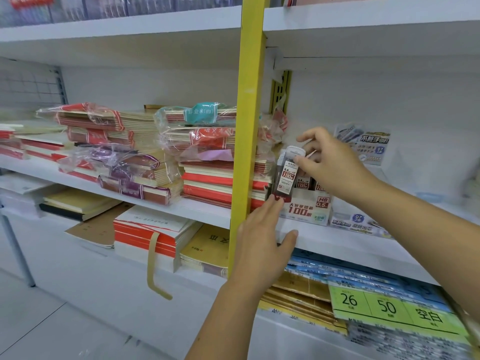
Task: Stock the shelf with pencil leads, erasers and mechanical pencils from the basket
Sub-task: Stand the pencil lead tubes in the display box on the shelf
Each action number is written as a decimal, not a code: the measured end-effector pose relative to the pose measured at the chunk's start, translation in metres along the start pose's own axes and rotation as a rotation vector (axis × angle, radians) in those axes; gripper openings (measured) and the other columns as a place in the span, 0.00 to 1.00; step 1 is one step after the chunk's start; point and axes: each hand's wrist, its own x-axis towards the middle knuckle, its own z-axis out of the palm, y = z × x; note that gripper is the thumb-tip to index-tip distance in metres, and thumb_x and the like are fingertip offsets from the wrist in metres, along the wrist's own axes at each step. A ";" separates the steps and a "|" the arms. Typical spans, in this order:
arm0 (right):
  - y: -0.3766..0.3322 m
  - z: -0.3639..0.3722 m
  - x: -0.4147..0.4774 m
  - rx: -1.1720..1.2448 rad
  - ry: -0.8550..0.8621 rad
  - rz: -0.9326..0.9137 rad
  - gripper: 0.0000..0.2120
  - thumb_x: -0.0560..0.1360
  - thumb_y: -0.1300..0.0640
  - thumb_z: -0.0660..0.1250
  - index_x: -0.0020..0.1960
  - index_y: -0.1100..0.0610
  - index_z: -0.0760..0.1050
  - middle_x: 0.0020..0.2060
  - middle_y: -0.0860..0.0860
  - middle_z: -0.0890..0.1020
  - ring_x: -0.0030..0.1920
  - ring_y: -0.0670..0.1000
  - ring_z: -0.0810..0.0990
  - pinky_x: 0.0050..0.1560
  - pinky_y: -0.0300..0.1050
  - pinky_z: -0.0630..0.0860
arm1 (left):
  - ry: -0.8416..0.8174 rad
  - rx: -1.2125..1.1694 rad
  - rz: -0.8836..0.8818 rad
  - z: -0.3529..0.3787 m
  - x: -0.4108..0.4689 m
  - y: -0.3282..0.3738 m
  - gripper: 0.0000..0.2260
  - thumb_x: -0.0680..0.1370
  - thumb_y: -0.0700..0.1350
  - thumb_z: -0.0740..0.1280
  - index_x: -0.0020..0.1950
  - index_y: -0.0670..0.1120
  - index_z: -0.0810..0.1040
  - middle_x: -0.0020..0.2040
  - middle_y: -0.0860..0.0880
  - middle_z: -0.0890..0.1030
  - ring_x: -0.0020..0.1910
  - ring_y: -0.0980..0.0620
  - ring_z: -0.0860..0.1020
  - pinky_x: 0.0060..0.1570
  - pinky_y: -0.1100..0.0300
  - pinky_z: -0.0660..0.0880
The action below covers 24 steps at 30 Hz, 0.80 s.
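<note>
My right hand (330, 162) pinches the pencil lead pack (287, 175) by its top to seat it in the display box (309, 214). My left hand (262, 237), fingers straight, steadies its foot.

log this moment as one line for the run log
state: lead pack upright at left end of display box | right hand: pinches pack top | left hand: open, fingertips at pack bottom | place: shelf right of yellow post

**Packet held at both ends**

The right hand (330, 165) pinches the white top of a slim clear plastic pencil-lead packet (286, 178). Below those fingertips, the left hand (262, 237) touches the packet's red foot with straight fingers, just beside a white-and-red cardboard display box (307, 210).
</note>
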 end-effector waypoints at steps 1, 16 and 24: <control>0.003 0.002 0.002 -0.005 -0.006 0.010 0.10 0.76 0.53 0.68 0.54 0.46 0.70 0.44 0.44 0.80 0.41 0.44 0.80 0.41 0.40 0.76 | -0.006 0.007 0.003 0.001 0.000 -0.001 0.30 0.80 0.57 0.64 0.79 0.57 0.57 0.79 0.60 0.57 0.77 0.59 0.55 0.75 0.58 0.52; 0.005 0.002 -0.054 -0.135 0.128 -0.117 0.15 0.78 0.58 0.65 0.65 0.51 0.75 0.46 0.46 0.71 0.46 0.45 0.72 0.47 0.38 0.71 | 0.151 -0.028 0.041 0.000 -0.025 0.008 0.20 0.78 0.49 0.66 0.70 0.53 0.74 0.68 0.57 0.76 0.66 0.63 0.67 0.69 0.61 0.65; 0.064 0.039 -0.234 0.268 -0.030 0.320 0.13 0.77 0.57 0.65 0.51 0.38 0.73 0.38 0.44 0.77 0.34 0.43 0.74 0.35 0.36 0.69 | -0.493 0.117 0.119 0.052 -0.135 -0.013 0.17 0.80 0.49 0.63 0.68 0.52 0.74 0.66 0.53 0.76 0.66 0.52 0.70 0.64 0.58 0.70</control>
